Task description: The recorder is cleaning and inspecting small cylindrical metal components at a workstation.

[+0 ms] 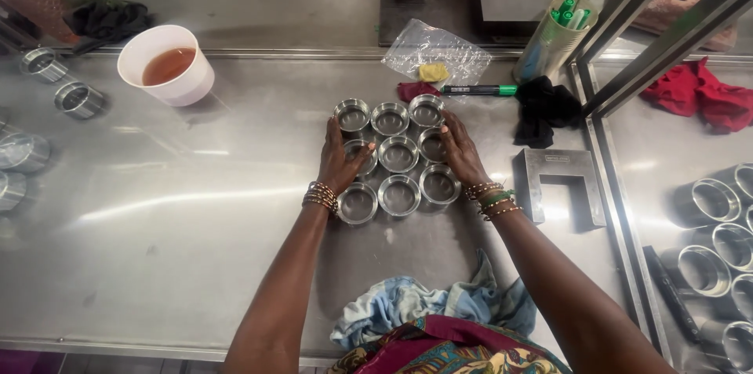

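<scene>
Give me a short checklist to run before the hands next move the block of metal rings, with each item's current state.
1. Metal rings packed in a three-by-three block: ok.
2. Left hand flat against the block's left side: ok.
3. Right hand flat against its right side: ok.
4. Steel table bare just left of the block: ok.
5. U-shaped metal block close on the right, limiting room there: not ok.
6. Cup of brown liquid well away from the rings: ok.

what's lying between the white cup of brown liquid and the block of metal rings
Nothing: in the head view, bare steel table runs from the white cup to the metal rings.
</scene>
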